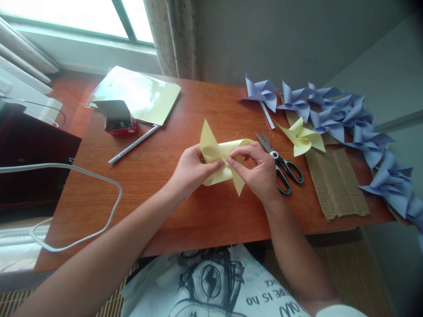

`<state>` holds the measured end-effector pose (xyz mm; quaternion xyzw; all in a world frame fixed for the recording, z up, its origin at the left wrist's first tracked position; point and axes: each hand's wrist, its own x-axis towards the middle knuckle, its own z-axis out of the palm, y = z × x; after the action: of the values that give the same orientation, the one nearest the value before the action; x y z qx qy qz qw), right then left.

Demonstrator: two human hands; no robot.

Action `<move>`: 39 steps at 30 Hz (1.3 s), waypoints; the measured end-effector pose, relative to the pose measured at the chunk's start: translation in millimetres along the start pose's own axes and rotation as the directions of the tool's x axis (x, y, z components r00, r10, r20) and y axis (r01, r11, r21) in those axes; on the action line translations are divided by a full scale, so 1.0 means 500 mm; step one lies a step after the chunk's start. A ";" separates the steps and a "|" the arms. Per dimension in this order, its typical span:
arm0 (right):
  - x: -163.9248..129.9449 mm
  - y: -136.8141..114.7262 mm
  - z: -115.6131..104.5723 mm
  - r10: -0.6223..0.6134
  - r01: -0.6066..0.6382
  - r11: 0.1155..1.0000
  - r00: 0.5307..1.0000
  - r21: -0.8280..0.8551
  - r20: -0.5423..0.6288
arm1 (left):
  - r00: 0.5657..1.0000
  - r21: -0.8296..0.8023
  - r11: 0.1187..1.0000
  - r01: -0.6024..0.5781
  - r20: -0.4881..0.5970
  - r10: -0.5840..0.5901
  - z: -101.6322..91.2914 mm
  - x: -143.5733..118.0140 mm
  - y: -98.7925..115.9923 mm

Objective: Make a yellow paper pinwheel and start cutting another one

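A wooden table (185, 211) fills the view, with a row of blue paper pinwheels (343, 116) along its far right edge and black-handled scissors (280, 165) just right of the hands. At the table's middle, a half-folded yellow paper pinwheel (220, 158) sits between both hands. The left hand (191, 169) and right hand (259, 169) each pinch its centre with closed fingertips, its points sticking out above and below the grip.
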<state>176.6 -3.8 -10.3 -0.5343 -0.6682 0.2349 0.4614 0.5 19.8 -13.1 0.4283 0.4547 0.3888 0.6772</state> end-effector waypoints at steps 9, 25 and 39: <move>-0.003 0.000 -0.001 -0.094 0.092 0.995 0.995 -0.031 -0.038 | 0.999 0.025 1.000 -0.013 -0.030 0.014 0.002 -0.002 0.002; -0.002 -0.006 0.003 -0.092 0.092 0.995 0.996 -0.040 -0.015 | 0.995 0.081 0.993 -0.081 -0.059 0.086 0.000 0.001 -0.005; -0.002 -0.003 0.003 -0.155 0.149 0.974 0.988 -0.172 -0.022 | 0.996 -0.004 0.998 -0.055 -0.069 0.055 0.010 -0.008 0.008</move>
<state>174.6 -5.0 -10.2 -0.5232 -0.7162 0.1316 0.4427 3.3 16.3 -7.4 0.4249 0.4645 0.4233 0.6516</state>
